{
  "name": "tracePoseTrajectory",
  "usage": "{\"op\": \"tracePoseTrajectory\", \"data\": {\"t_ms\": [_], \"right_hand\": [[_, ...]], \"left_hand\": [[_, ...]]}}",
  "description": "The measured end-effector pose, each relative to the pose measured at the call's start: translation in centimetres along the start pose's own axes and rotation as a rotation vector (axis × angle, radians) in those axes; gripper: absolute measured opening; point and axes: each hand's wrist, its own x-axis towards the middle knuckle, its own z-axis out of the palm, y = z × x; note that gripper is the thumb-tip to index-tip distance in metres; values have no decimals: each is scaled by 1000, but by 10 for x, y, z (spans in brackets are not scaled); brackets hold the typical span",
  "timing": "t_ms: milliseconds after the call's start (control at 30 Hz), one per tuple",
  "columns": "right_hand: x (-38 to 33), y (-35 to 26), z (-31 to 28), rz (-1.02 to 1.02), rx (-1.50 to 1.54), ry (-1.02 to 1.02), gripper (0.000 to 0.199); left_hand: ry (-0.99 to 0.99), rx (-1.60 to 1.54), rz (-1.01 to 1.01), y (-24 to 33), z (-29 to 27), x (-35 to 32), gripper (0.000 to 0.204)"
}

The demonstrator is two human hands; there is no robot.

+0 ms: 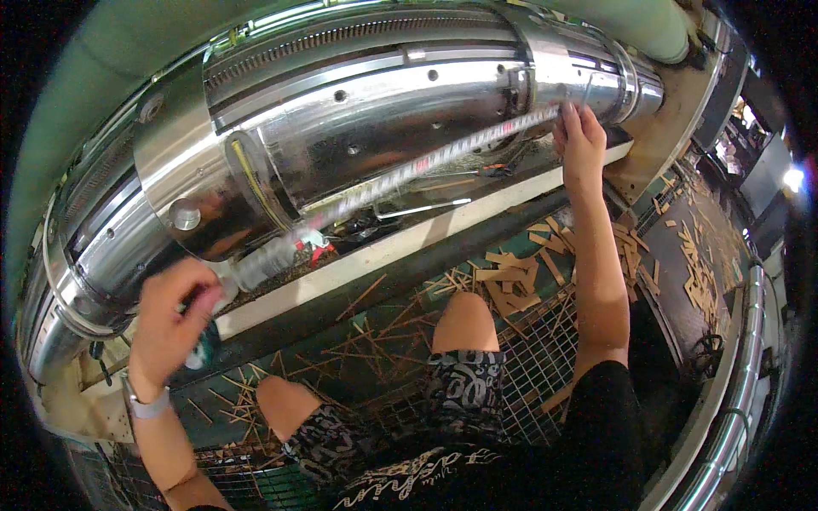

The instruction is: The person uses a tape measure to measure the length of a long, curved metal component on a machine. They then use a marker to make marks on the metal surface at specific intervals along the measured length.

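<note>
A pale tape measure blade (409, 173) is stretched slantwise along the front of a long shiny metal cylinder (311, 115). At its right end, my right hand (581, 140) pinches the blade against the cylinder between thumb and fingers. Toward the left the blade smears with motion, near my left hand (176, 311). The fingers of my left hand are curled and blurred, so their hold on the tape is unclear. Just under that hand is a blurred teal object (202, 347), whose kind I cannot make out.
Along the cylinder runs a pale ledge (366, 255) with a thin metal rod (423, 209) and a red-and-white scrap (313, 245) on it. Cardboard strips (511, 281) litter the floor and metal grating (537, 358) below. A thick green pipe (630, 25) crosses overhead.
</note>
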Motion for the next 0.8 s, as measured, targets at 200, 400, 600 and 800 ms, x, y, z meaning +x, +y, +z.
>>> {"op": "tracePoseTrajectory", "data": {"t_ms": [200, 400, 600, 800], "right_hand": [[36, 31, 10, -247, -280, 92, 21], [29, 35, 16, -361, -449, 99, 15], [-22, 19, 37, -408, -410, 94, 12], [-85, 97, 83, -347, -751, -732, 16]], "left_hand": [[200, 340, 108, 14, -18, 29, 7], [261, 540, 69, 4, -17, 33, 9], [263, 599, 89, -3, -19, 30, 10], [182, 489, 105, -8, -24, 38, 11]]}}
